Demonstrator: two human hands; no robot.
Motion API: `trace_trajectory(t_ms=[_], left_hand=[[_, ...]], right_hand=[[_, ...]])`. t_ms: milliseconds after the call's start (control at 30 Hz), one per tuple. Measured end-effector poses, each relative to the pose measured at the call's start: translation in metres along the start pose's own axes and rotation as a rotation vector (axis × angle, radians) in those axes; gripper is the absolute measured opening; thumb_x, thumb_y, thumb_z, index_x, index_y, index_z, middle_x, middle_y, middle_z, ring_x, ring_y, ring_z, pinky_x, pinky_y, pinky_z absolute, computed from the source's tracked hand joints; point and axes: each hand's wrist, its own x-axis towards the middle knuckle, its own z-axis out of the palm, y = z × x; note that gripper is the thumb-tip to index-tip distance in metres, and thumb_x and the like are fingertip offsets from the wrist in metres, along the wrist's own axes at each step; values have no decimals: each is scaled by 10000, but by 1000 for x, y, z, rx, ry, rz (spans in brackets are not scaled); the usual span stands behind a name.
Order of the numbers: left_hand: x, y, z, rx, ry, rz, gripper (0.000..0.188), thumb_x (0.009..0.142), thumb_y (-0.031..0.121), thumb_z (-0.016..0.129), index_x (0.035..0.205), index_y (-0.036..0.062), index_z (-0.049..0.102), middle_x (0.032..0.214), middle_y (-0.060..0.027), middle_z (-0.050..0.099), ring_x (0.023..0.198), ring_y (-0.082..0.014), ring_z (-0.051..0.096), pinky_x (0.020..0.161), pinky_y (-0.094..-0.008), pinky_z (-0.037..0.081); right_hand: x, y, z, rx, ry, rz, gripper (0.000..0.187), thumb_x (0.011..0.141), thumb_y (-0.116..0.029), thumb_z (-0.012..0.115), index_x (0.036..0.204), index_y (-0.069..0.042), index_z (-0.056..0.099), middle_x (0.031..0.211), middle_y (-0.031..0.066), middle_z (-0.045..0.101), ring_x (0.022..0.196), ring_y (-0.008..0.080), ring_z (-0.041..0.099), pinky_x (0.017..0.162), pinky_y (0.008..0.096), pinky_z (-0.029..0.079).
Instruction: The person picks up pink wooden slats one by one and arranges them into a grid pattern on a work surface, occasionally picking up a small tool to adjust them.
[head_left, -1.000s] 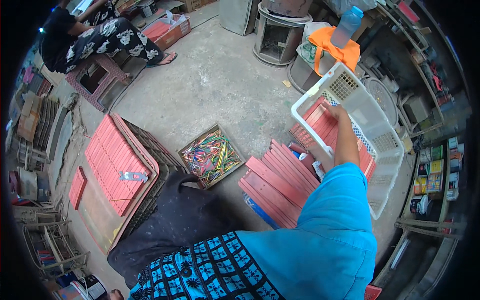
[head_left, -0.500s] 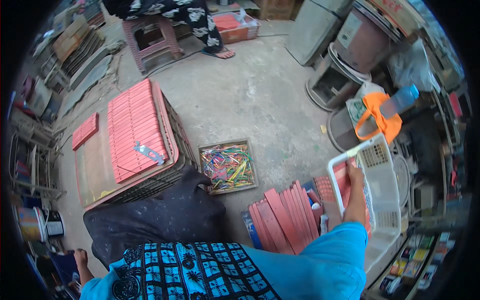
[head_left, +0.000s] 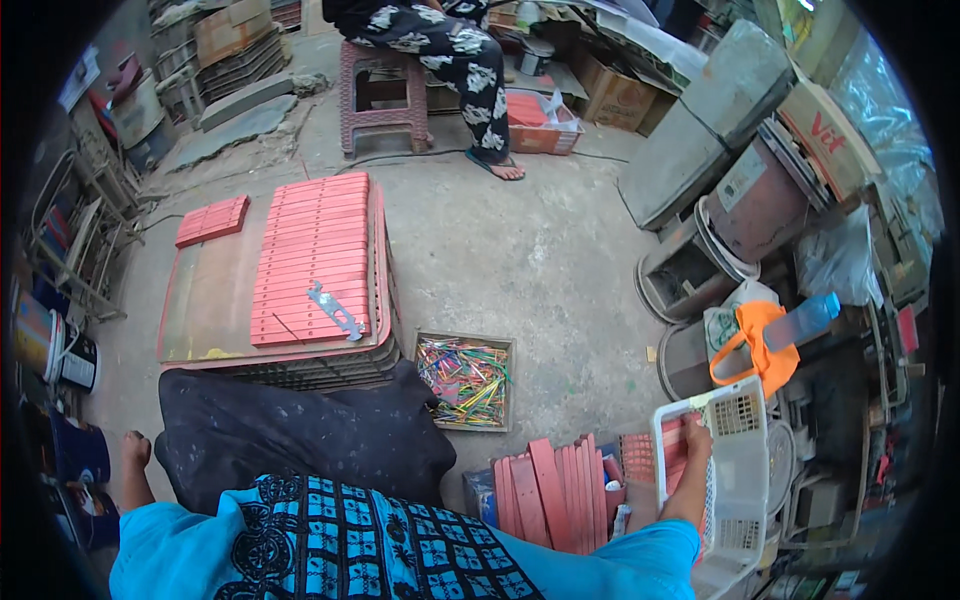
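Observation:
My right hand reaches into a white plastic basket at the right, against the red strips in it. Its fingertips are hidden, so any grip does not show. Out to the left, my left hand is closed in a fist beside the dark cloth over my legs, with nothing visible in it. More red strips stand in a row in front of the basket. Ahead on the left, a board on a crate carries rows of drilled red strips and a grey metal piece.
A shallow box of colourful thin sticks sits on the concrete floor. Another person is on a stool at the back. An orange bag with a blue bottle, and metal drums, stand at the right.
The view has tilted up and shifted, showing more of the back of the room. My right hand stays in the basket. My left hand has come up and further out to the left.

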Motion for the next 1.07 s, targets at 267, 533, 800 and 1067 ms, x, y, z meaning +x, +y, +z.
trace_trajectory(t_ms=[267,533,800,1067], left_hand=[[4,-4,-8,-12,-44,47,285,632,130,432,763,-67,591,913,-263,563,933,-389,509,853,-417,400],[13,22,-10,97,-130,48,285,644,172,442,752,-40,598,920,-253,563,938,-376,505,854,-408,400],[-15,37,-27,4,-27,-18,297,606,159,458,740,-61,606,908,-257,570,913,-378,525,840,-411,421],[-11,37,-21,13,-6,5,297,594,159,458,722,-58,616,884,-268,574,893,-367,546,837,-390,433]], right_hand=[[18,10,11,49,168,-109,810,646,-628,509,1063,66,542,1145,250,497,1099,359,457,921,404,352],[33,16,1,64,189,-184,665,663,-514,500,1067,12,549,1079,218,548,1039,334,507,902,418,362],[70,23,36,2,473,-387,543,668,-472,561,908,14,594,915,217,602,880,378,569,766,454,443],[70,19,10,58,367,-259,539,620,-383,592,994,5,564,1008,223,572,935,367,544,824,439,421]])
